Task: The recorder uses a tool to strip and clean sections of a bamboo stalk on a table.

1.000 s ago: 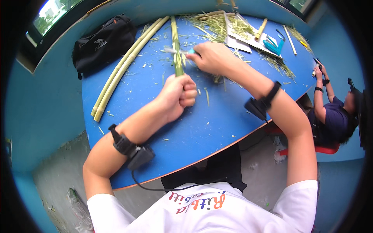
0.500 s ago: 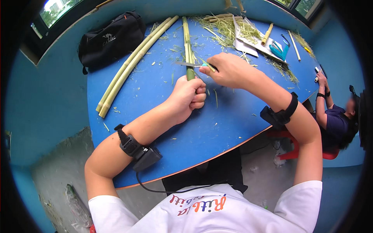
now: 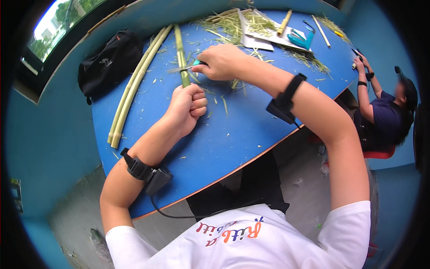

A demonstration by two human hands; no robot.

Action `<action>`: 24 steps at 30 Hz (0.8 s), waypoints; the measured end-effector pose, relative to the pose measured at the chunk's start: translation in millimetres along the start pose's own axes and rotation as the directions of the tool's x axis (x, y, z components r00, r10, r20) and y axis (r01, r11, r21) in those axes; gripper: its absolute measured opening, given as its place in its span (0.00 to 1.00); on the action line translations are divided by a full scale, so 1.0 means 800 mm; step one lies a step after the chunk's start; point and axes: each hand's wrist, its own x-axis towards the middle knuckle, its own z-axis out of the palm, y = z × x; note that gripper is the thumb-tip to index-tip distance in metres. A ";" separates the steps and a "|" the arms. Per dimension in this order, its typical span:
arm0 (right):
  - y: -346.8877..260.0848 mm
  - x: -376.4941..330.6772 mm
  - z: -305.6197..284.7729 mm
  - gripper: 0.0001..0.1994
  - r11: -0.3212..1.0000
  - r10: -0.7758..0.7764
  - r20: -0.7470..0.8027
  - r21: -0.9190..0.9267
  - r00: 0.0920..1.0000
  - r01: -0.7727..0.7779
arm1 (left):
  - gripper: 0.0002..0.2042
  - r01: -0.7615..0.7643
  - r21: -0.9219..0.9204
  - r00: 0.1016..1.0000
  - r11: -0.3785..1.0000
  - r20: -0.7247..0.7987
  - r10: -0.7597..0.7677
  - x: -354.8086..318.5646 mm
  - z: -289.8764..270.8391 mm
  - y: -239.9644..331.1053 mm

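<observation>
My left hand [image 3: 189, 104] is closed around the near end of a long green jointed stalk [image 3: 180, 48], which looks like bamboo or cane. The stalk points away from me over the blue table, with pale stripped patches along its upper side. In my right hand [image 3: 219, 62] is a knife [image 3: 179, 69] with a teal handle, most of it hidden by my fingers. Its blade lies crosswise over the stalk, just beyond my left fist. Thin green shavings lie on the table around both hands.
Two long pale stalks [image 3: 136, 85] lie left of my hands, beside a black bag [image 3: 112, 60]. At the far right are white sheets [image 3: 255, 41], heaped shavings [image 3: 230, 28], a short stalk piece [image 3: 284, 23] and a teal tool [image 3: 301, 39]. Another person [image 3: 385, 105] sits at the right.
The view has swung, so the table and both hands appear farther left. A curled strip seen by the blade earlier no longer shows there. My grips on stalk and knife are unchanged.
</observation>
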 end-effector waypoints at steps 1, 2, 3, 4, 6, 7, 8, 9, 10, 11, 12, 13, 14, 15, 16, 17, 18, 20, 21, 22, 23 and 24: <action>-0.005 0.001 0.001 0.23 0.999 -0.030 -0.020 0.025 0.999 0.030 | 0.10 0.008 -0.014 1.000 1.000 -0.018 -0.009 -0.001 -0.002 -0.002; -0.007 0.009 -0.002 0.24 0.999 0.055 0.062 -0.004 0.997 -0.055 | 0.11 0.006 0.025 1.000 1.000 -0.014 -0.005 -0.001 -0.002 -0.004; -0.007 0.017 -0.002 0.24 0.998 0.062 0.048 -0.010 0.997 -0.062 | 0.11 0.001 0.037 1.000 0.999 -0.003 -0.001 -0.003 -0.002 -0.005; -0.002 0.021 0.000 0.24 0.995 0.100 0.040 -0.009 0.994 -0.100 | 0.11 0.014 0.029 1.000 0.999 -0.001 -0.014 -0.006 -0.001 -0.007; 0.003 0.033 0.001 0.24 0.990 0.138 0.059 -0.009 0.989 -0.138 | 0.11 0.030 0.036 0.999 0.999 -0.019 -0.029 -0.009 0.002 0.000; 0.003 0.034 0.002 0.24 0.991 0.133 0.053 -0.009 0.990 -0.133 | 0.11 0.022 0.039 1.000 0.999 -0.020 -0.022 -0.008 0.001 0.002; 0.003 0.033 0.003 0.24 0.990 0.143 0.043 -0.001 0.989 -0.144 | 0.11 0.042 0.021 0.999 0.999 -0.001 -0.042 -0.004 -0.001 0.001; 0.001 0.032 0.003 0.24 0.989 0.149 0.035 0.008 0.988 -0.150 | 0.11 0.059 0.001 0.998 0.998 0.016 -0.059 -0.003 -0.003 0.000; -0.003 0.029 0.004 0.24 0.990 0.139 0.029 0.007 0.990 -0.139 | 0.11 0.048 0.001 0.999 0.999 0.012 -0.048 -0.004 -0.005 -0.001; -0.007 0.023 0.007 0.24 0.990 0.131 0.024 0.043 0.991 -0.132 | 0.10 0.035 0.021 0.999 0.999 0.023 -0.036 -0.006 -0.004 -0.003; -0.010 0.014 0.005 0.24 0.989 0.127 0.023 0.070 0.992 -0.128 | 0.10 0.024 0.034 0.999 0.999 0.042 -0.025 -0.006 -0.002 -0.005; -0.019 0.001 0.003 0.24 0.990 0.115 0.034 0.073 0.993 -0.117 | 0.10 0.022 0.021 0.999 1.000 0.032 -0.023 -0.007 -0.004 -0.006; -0.026 -0.012 -0.001 0.24 0.989 0.089 0.063 0.111 0.994 -0.096 | 0.09 0.020 0.015 1.000 1.000 0.022 -0.020 -0.007 -0.004 -0.004; -0.029 -0.027 -0.006 0.24 0.987 0.068 0.091 0.141 0.994 -0.080 | 0.09 0.017 0.007 1.000 1.000 0.022 -0.018 -0.006 -0.001 -0.004; -0.032 -0.037 -0.004 0.23 0.985 0.064 0.067 0.156 0.996 -0.074 | 0.09 0.015 -0.002 1.000 1.000 0.019 -0.015 -0.005 -0.002 -0.004; -0.032 -0.044 -0.004 0.23 0.986 0.056 0.075 0.155 0.996 -0.067 | 0.08 0.020 -0.002 0.999 1.000 0.038 -0.019 -0.005 -0.003 -0.004; -0.033 -0.051 -0.009 0.22 0.983 0.060 0.096 0.169 0.994 -0.075 | 0.08 0.027 -0.001 0.998 1.000 0.057 -0.027 -0.005 -0.003 -0.005; -0.030 -0.058 -0.011 0.20 0.978 0.052 0.089 0.196 0.995 -0.069 | 0.07 0.015 0.012 0.998 1.000 0.061 -0.015 -0.002 -0.002 -0.009; -0.030 -0.058 -0.014 0.20 0.978 0.045 0.097 0.200 0.994 -0.064 | 0.07 0.001 0.037 0.998 0.999 0.070 -0.004 -0.003 -0.001 -0.010; -0.029 -0.056 -0.018 0.21 0.982 0.052 0.116 0.175 0.992 -0.072 | 0.07 0.003 0.029 0.998 1.000 0.061 -0.004 -0.003 -0.002 -0.012; -0.029 -0.053 -0.022 0.21 0.985 0.059 0.134 0.151 0.989 -0.079 | 0.07 -0.006 0.060 0.998 0.998 0.066 0.002 -0.004 -0.003 -0.014; -0.027 -0.051 -0.027 0.21 0.991 0.058 0.150 0.107 0.987 -0.074 | 0.07 -0.018 0.092 0.997 0.996 0.078 0.011 -0.004 -0.002 -0.015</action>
